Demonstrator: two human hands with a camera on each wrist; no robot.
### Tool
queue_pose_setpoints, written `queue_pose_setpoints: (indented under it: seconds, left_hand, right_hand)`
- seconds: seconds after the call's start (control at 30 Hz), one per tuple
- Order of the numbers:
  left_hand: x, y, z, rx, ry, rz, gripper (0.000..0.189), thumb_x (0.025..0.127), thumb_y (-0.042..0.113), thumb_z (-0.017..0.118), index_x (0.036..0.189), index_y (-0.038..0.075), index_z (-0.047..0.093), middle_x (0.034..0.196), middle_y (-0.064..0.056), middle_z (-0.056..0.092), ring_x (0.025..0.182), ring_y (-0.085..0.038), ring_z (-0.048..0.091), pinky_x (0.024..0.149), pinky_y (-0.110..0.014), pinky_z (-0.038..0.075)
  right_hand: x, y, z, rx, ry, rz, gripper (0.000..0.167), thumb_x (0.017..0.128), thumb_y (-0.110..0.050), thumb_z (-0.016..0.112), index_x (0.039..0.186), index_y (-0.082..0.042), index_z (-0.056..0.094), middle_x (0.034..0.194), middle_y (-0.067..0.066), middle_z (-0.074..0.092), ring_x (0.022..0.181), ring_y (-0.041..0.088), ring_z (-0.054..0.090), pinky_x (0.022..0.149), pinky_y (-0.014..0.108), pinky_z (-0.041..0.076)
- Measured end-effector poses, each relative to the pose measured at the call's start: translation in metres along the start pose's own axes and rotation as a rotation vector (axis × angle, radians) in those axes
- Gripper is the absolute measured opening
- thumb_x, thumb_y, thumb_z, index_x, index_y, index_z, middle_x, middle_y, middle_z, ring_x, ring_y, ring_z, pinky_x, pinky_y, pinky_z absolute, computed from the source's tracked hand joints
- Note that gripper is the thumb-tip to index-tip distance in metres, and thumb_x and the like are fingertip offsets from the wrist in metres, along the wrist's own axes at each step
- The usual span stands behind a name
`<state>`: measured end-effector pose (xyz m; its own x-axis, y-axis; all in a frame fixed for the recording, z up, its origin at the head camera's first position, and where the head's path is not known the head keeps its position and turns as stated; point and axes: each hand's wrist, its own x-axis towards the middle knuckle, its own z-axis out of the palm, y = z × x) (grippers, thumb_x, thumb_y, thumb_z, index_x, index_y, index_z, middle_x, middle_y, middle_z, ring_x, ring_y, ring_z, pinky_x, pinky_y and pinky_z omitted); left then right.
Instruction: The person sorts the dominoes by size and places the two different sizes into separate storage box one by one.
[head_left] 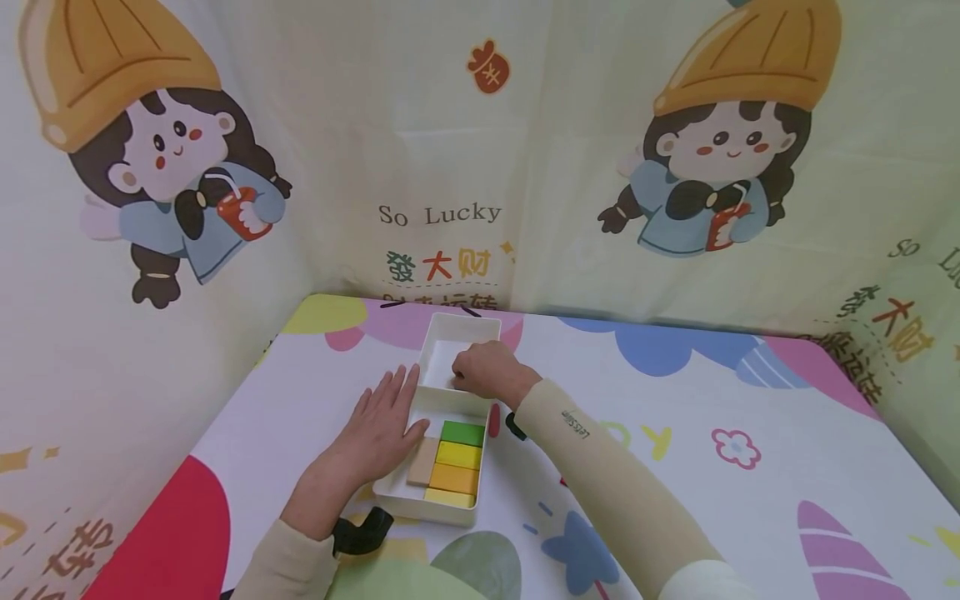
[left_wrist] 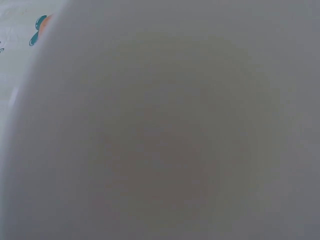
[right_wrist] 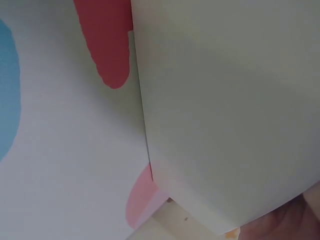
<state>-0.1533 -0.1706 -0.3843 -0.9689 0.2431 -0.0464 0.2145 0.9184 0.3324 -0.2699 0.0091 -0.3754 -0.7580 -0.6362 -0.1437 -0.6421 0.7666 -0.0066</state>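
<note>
Two white boxes stand end to end in the head view. Flat coloured blocks lie in the near box [head_left: 423, 507]: a green block [head_left: 462, 432], a yellow block [head_left: 458, 454], an orange block [head_left: 454, 478], a pale yellow block [head_left: 449, 498] and a tan block [head_left: 423, 462]. My left hand [head_left: 382, 433] lies with straight fingers over this box's left side. My right hand [head_left: 491, 371] reaches into the far box [head_left: 465, 325] with curled fingers; whether they hold anything is hidden. In the right wrist view, part of that hand [right_wrist: 280, 222] shows beside a white box wall [right_wrist: 225, 110].
The boxes stand on a table [head_left: 645, 400] with a white cover printed with coloured shapes. Behind it hangs a cream curtain [head_left: 570, 167] with cartoon figures and lettering. A blurred pale surface [left_wrist: 165, 125] nearly fills the left wrist view.
</note>
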Motion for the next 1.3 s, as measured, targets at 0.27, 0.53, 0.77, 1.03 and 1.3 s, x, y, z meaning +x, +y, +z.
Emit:
queue_pose_setpoints:
  seconds: [0.27,0.53,0.77,1.03,1.3]
  left_hand:
    - [0.000,0.001,-0.001,0.000,-0.001,0.003,0.077,0.100,0.032,0.054,0.158,0.002,0.012,0.164,-0.023,0.017,0.152,-0.043,0.014,0.119,-0.066,0.015]
    - [-0.003,0.003,0.000,-0.010,-0.016,-0.012,0.078,0.100,0.032,0.054,0.158,0.002,0.012,0.164,-0.023,0.016,0.152,-0.043,0.014,0.120,-0.065,0.014]
    - [-0.003,0.004,-0.001,-0.010,-0.004,-0.012,0.078,0.100,0.032,0.054,0.158,0.003,0.012,0.164,-0.023,0.016,0.152,-0.043,0.013,0.120,-0.065,0.014]
    - [-0.001,0.003,0.001,-0.006,0.004,-0.014,0.079,0.100,0.035,0.054,0.159,0.003,0.012,0.165,-0.022,0.015,0.152,-0.043,0.013,0.120,-0.065,0.015]
    - [-0.002,0.003,0.001,-0.008,0.013,-0.002,0.078,0.100,0.033,0.054,0.158,0.002,0.013,0.164,-0.023,0.016,0.152,-0.043,0.014,0.120,-0.065,0.015]
  right_hand:
    - [0.001,0.001,0.002,0.034,0.028,0.010,0.025,0.098,-0.034,0.061,0.103,-0.015,0.077,0.076,-0.004,0.070,0.068,0.013,0.057,0.066,0.023,0.049]
    - [-0.009,0.006,0.004,0.231,0.221,-0.074,0.015,0.096,-0.021,0.062,0.094,-0.013,0.075,0.076,-0.003,0.066,0.076,0.014,0.053,0.069,0.021,0.047]
    - [-0.026,0.017,-0.001,0.317,0.379,-0.079,0.012,0.096,-0.017,0.061,0.094,-0.013,0.072,0.087,-0.002,0.068,0.090,0.016,0.054,0.085,0.028,0.053]
    - [-0.055,0.025,-0.005,0.329,0.484,-0.090,0.007,0.094,-0.016,0.065,0.096,-0.012,0.070,0.089,-0.001,0.066,0.090,0.016,0.056,0.084,0.028,0.055]
    - [-0.083,0.024,-0.005,0.393,0.459,-0.055,0.007,0.093,-0.016,0.067,0.097,-0.011,0.071,0.093,-0.001,0.064,0.093,0.017,0.055,0.088,0.031,0.055]
